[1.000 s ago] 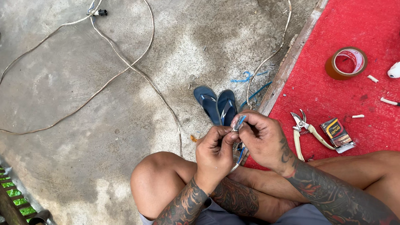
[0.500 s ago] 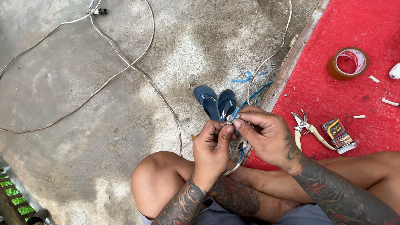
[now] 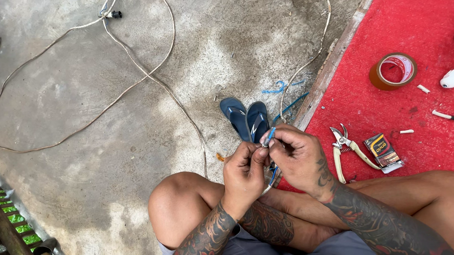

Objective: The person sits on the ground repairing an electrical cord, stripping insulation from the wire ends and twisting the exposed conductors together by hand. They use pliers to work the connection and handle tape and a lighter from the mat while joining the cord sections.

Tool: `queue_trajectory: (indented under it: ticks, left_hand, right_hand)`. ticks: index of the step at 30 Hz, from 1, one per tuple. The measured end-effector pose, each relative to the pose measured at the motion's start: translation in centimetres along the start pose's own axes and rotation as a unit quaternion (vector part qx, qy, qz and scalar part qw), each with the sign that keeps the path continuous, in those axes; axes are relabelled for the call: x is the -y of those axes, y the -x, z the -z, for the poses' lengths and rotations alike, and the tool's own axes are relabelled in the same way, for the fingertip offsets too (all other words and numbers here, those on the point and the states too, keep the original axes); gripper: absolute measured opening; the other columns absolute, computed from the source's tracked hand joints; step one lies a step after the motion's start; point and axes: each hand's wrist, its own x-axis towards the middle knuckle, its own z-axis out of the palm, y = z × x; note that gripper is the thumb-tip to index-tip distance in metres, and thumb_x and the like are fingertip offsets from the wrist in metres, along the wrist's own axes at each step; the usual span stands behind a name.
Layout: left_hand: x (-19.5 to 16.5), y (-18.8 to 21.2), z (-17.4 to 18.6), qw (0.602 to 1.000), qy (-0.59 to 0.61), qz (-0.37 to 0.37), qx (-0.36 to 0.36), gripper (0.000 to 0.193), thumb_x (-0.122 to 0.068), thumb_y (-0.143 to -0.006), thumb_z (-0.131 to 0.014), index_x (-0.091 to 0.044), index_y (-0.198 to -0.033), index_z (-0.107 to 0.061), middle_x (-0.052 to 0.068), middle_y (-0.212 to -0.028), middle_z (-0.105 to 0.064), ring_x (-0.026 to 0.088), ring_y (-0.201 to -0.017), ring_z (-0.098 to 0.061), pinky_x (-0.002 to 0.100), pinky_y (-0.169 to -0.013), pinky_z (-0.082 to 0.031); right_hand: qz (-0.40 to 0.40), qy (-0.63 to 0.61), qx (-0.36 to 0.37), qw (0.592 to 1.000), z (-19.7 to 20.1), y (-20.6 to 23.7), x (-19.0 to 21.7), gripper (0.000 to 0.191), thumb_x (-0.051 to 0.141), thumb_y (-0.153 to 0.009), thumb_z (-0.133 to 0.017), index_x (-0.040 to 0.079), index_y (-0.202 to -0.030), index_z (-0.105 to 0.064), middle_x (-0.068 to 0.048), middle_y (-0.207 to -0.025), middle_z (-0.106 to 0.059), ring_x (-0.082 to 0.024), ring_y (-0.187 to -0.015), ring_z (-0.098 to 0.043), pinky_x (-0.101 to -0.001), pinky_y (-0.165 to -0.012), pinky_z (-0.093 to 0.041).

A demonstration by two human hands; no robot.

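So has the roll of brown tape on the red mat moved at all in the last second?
No. The roll of tape lies in the same place on the red mat, beside the small white thing.

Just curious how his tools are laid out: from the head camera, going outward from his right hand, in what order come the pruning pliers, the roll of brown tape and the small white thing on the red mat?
Measured from the right hand:
1. Pruning pliers, just to its right, on the red mat.
2. Roll of brown tape, up and to the right.
3. Small white thing, farther right, near the mat's edge.

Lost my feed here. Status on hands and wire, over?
Left hand and right hand both pinching the blue wire at knee height. Pliers untouched on the red mat. Nothing in the way.
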Motion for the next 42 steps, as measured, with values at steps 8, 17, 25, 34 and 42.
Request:
queue_trajectory:
  ticks: [8,17,25,34,42]
  left_hand:
    - [0.8,-0.4,0.5,0.991,0.090,0.102,0.012,0.026,-0.018,-0.108,-0.057,-0.003,-0.086,-0.060,-0.001,-0.068,-0.062,0.005,-0.060,-0.051,0.023,-0.054,-0.042]
    - [2.9,-0.2,0.5,0.960,0.222,0.149,0.086,0.028,-0.024,-0.109,-0.055,-0.003,-0.094,-0.065,-0.001,-0.066,-0.055,0.006,-0.057,-0.046,0.022,-0.052,-0.037]
    - [3.0,-0.5,2.0,0.794,0.469,0.330,0.200,0.034,-0.029,-0.111,-0.051,-0.002,-0.092,-0.059,0.002,-0.062,-0.045,0.007,-0.048,-0.035,0.022,-0.043,-0.028]
    - [1.5,-1.7,1.7,0.797,0.504,0.297,0.152,0.022,-0.022,-0.109,-0.053,-0.003,-0.119,-0.058,0.003,-0.082,-0.053,0.012,-0.068,-0.050,0.027,-0.057,-0.043]
    - [1.8,-1.5,-0.6,0.841,0.467,0.245,0.120,0.022,-0.008,-0.105,-0.057,-0.005,-0.127,-0.056,0.009,-0.092,-0.062,0.018,-0.078,-0.062,0.036,-0.065,-0.057]
  right_hand:
    - [0.016,0.009,0.051,0.999,1.0,-0.7,0.2,0.015,0.003,-0.098,-0.063,-0.006,-0.107,-0.070,-0.005,-0.098,-0.068,-0.009,-0.087,-0.066,-0.0232,-0.073,-0.054]
    - [0.045,0.051,0.033,0.997,0.6,-0.6,-0.3,0.011,-0.001,-0.095,-0.063,-0.004,-0.105,-0.067,-0.006,-0.095,-0.066,-0.011,-0.087,-0.065,-0.0234,-0.076,-0.054]
    - [0.041,-0.030,0.097,0.994,1.6,-1.4,-2.2,0.015,-0.001,-0.096,-0.057,-0.003,-0.108,-0.066,-0.003,-0.101,-0.066,-0.008,-0.094,-0.065,-0.0242,-0.080,-0.054]
    - [-0.081,0.192,0.012,0.978,6.2,-4.6,-4.7,0.023,0.022,-0.101,-0.070,0.002,-0.113,-0.072,-0.006,-0.093,-0.073,-0.012,-0.086,-0.066,-0.0291,-0.077,-0.054]
    - [0.048,0.410,0.137,0.900,11.3,-5.8,-2.4,0.071,0.018,-0.089,-0.073,0.006,-0.153,-0.043,-0.023,-0.137,-0.055,-0.034,-0.113,-0.062,-0.0405,-0.094,-0.052]
